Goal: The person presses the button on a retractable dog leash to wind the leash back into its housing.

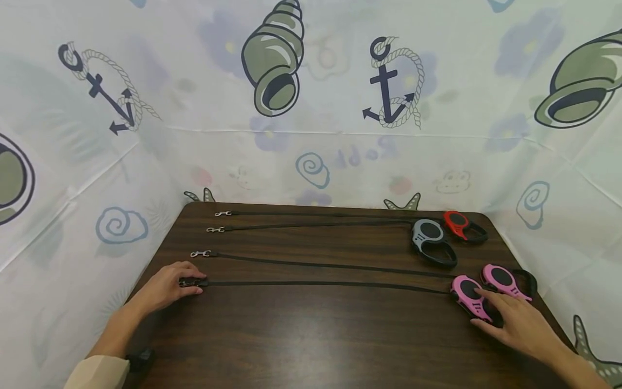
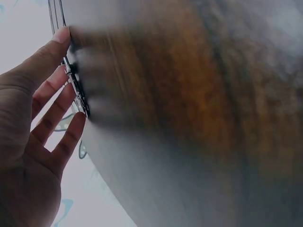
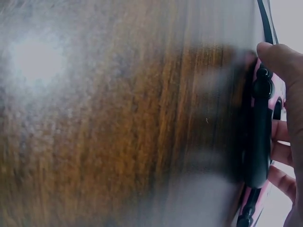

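Observation:
Four retractable dog leashes lie on the brown table, their cords drawn out to the left. My left hand (image 1: 167, 286) touches the metal clip (image 2: 78, 90) of the nearest leash, thumb on the near side and fingers spread along the far side. My right hand (image 1: 520, 324) rests on that leash's pink casing (image 1: 468, 296), fingers over its top and thumb by its near edge. In the right wrist view its black handle (image 3: 259, 142) shows beside the fingers. A second pink leash (image 1: 500, 278) lies just behind, partly overlapped by the right hand.
Farther back lie a grey leash (image 1: 430, 232) and a red leash (image 1: 457, 222). Their silver clips (image 1: 215, 230) line up near the left edge, with another clip (image 1: 201, 254) nearer. Patterned cloth walls (image 1: 340, 156) enclose the table's back and sides.

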### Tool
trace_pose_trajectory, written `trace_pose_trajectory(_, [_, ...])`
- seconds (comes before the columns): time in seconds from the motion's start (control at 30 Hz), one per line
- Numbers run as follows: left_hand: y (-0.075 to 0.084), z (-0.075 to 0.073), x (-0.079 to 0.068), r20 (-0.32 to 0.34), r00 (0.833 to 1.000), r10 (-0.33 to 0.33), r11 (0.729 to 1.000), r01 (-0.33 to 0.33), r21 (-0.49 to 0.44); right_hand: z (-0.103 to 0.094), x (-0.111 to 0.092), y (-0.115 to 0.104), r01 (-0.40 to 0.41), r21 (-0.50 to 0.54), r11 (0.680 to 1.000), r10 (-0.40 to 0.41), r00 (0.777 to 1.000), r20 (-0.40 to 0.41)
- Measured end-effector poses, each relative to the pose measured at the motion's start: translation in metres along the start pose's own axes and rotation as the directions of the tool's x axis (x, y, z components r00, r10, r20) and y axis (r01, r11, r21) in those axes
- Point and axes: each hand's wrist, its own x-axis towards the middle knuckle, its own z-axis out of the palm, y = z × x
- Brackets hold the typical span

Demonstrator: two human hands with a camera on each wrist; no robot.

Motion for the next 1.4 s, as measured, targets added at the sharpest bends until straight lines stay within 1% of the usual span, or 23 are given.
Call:
trace_pose_trajectory(0.17, [-0.005,0.002,0.000,-0.039,0.998,0.042,0.999,-0.043,-0.012,0.000,0.001,-0.001,-0.008,-0.005,1.000,0.008,1.000,0.009])
trace_pose_trajectory(0.27, [-0.008,0.002,0.000,-0.047,0.997,0.060,0.998,-0.061,-0.019,0.001,0.001,-0.002,-0.009,0.009,1.000,0.009,1.000,0.007])
trace_pose_trajectory(0.37, [-0.009,0.002,0.001,-0.031,0.998,0.051,0.998,-0.052,-0.032,0.001,0.001,-0.002,-0.015,0.022,1.000,0.014,1.000,0.010])
trace_pose_trajectory(0.6, [-0.005,-0.003,0.006,0.036,0.999,-0.020,0.998,0.022,-0.059,0.005,0.001,0.003,0.010,0.063,0.998,-0.010,1.000,0.000])
trace_pose_trajectory(0.7, [-0.005,-0.005,0.008,0.058,0.998,-0.035,0.998,0.038,-0.058,0.006,0.002,0.004,0.010,0.073,0.997,-0.010,1.000,0.009])
trace_pose_trajectory(0.8, [-0.007,-0.004,0.008,0.056,0.998,-0.028,0.998,0.031,-0.056,0.006,0.003,0.004,0.007,0.083,0.996,-0.008,1.000,0.019])
trace_pose_trajectory(0.97, [-0.009,-0.002,0.006,0.021,1.000,0.001,0.997,0.001,-0.075,0.004,0.006,0.004,0.020,0.111,0.994,-0.023,0.999,0.024])
trace_pose_trajectory(1.03, [-0.010,-0.003,0.006,0.014,1.000,0.003,0.997,-0.002,-0.083,0.002,0.006,0.004,0.024,0.131,0.991,-0.026,1.000,0.014])
trace_pose_trajectory(1.13, [-0.010,-0.005,0.010,0.023,1.000,-0.019,0.996,0.021,-0.083,0.000,0.008,0.003,0.029,0.164,0.986,-0.029,1.000,-0.001])
trace_pose_trajectory(1.2, [-0.010,-0.006,0.013,0.040,0.998,-0.041,0.996,0.044,-0.079,0.000,0.008,0.003,0.030,0.181,0.983,-0.029,1.000,-0.009])
trace_pose_trajectory(1.27, [-0.010,-0.008,0.014,0.052,0.997,-0.056,0.995,0.059,-0.074,0.000,0.008,0.002,0.025,0.191,0.981,-0.025,1.000,-0.001])
trace_pose_trajectory(1.33, [-0.010,-0.009,0.015,0.049,0.997,-0.052,0.996,0.055,-0.067,0.000,0.008,0.002,0.008,0.201,0.980,-0.013,1.000,0.020])
trace_pose_trajectory(1.4, [-0.010,-0.010,0.016,0.027,0.999,-0.033,0.997,0.035,-0.062,0.000,0.009,0.002,-0.018,0.204,0.979,0.010,0.999,0.042])
